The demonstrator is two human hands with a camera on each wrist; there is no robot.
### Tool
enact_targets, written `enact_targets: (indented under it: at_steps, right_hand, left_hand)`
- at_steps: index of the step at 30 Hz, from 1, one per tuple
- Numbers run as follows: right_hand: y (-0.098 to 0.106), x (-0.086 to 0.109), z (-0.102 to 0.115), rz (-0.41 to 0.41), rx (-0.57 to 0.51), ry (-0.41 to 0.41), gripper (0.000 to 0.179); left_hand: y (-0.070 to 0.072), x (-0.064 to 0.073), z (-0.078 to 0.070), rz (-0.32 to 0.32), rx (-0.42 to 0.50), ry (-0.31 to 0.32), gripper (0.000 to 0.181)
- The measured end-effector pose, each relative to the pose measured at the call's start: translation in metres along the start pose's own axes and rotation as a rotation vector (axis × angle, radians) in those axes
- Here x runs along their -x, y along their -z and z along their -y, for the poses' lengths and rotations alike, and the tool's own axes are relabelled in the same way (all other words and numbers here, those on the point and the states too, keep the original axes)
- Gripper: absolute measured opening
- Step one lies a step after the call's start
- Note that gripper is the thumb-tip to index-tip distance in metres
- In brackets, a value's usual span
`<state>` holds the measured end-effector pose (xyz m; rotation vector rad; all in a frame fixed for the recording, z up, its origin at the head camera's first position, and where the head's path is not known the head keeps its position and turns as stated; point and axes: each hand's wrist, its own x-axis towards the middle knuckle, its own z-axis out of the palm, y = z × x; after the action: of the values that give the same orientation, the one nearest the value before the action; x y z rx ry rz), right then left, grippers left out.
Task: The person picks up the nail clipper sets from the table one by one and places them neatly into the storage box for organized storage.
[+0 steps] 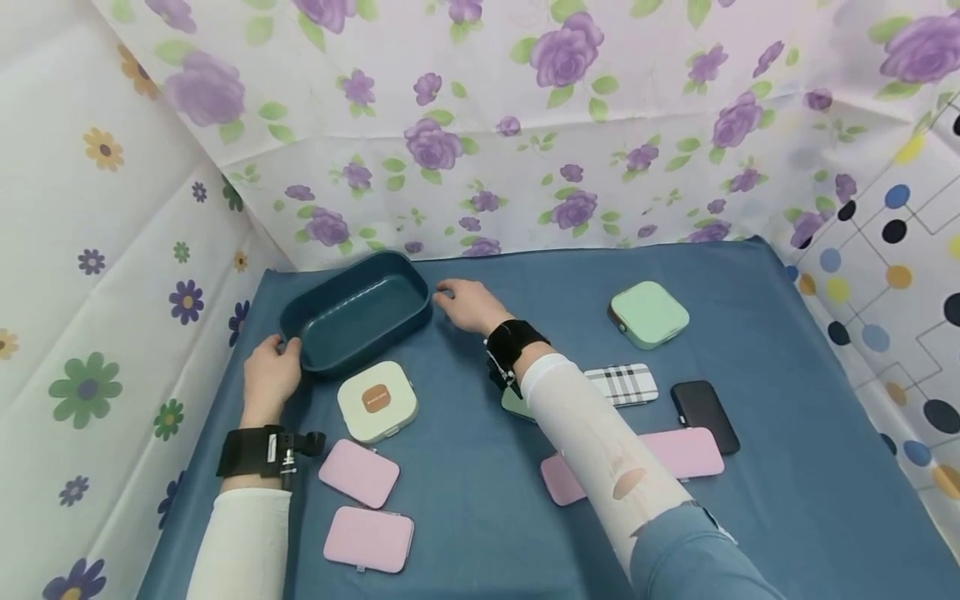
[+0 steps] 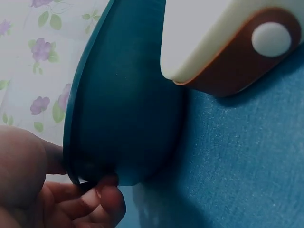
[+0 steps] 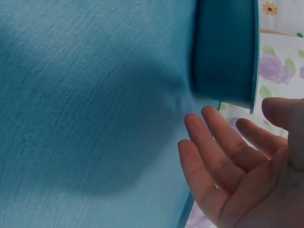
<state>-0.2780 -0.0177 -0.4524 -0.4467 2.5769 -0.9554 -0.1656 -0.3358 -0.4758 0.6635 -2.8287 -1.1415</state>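
Observation:
A dark teal oblong bin (image 1: pixel 367 318) stands at the back left of the table, and nothing shows inside it. My left hand (image 1: pixel 270 373) pinches its left end, with the thumb at the rim and curled fingers at the outer wall in the left wrist view. Beyond the bin's right end, my right hand (image 1: pixel 471 307) has its fingers loosely extended. The right wrist view shows that palm bare and the fingertips close to the bin's end wall (image 3: pixel 225 57). A cream case (image 1: pixel 377 402) with a brown label sits just in front of the bin.
Two pink cases (image 1: pixel 360 472) lie at front left. On the right are a mint green case (image 1: pixel 649 314), a plaid case (image 1: pixel 626 385), a black case (image 1: pixel 705 415) and pink (image 1: pixel 686 452) and green pieces partly hidden by my right arm. Flowered cloth (image 1: pixel 450 192) hangs behind.

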Motion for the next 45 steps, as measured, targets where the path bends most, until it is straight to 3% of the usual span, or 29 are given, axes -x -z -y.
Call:
enact_targets:
  at_steps: [5,14,25,33,40,45]
  right_hand:
    - [0.000,0.000,0.003,-0.011,0.004,0.000,0.046]
    - [-0.007,0.001,0.005,-0.018,-0.020,-0.030,0.044]
    - [-0.003,0.008,-0.014,-0.040,-0.061,-0.035,0.037]
    - [0.019,0.023,-0.038,-0.022,-0.105,-0.051,0.033]
    - [0.042,0.044,-0.071,0.025,-0.138,-0.067,0.033]
    - [0.060,0.062,-0.093,0.066,-0.102,-0.078,0.035]
  left_hand:
    - [0.000,-0.001,0.000,0.012,0.017,-0.048,0.061]
    - [0.002,-0.001,-0.001,0.053,0.008,-0.042,0.066]
    - [-0.002,-0.007,-0.008,0.084,-0.013,-0.118,0.065]
    - [-0.018,-0.005,-0.038,0.138,-0.017,-0.176,0.061]
    - [-0.038,0.002,-0.068,0.178,-0.081,-0.249,0.059]
    - [-0.049,0.005,-0.090,0.231,-0.131,-0.291,0.060]
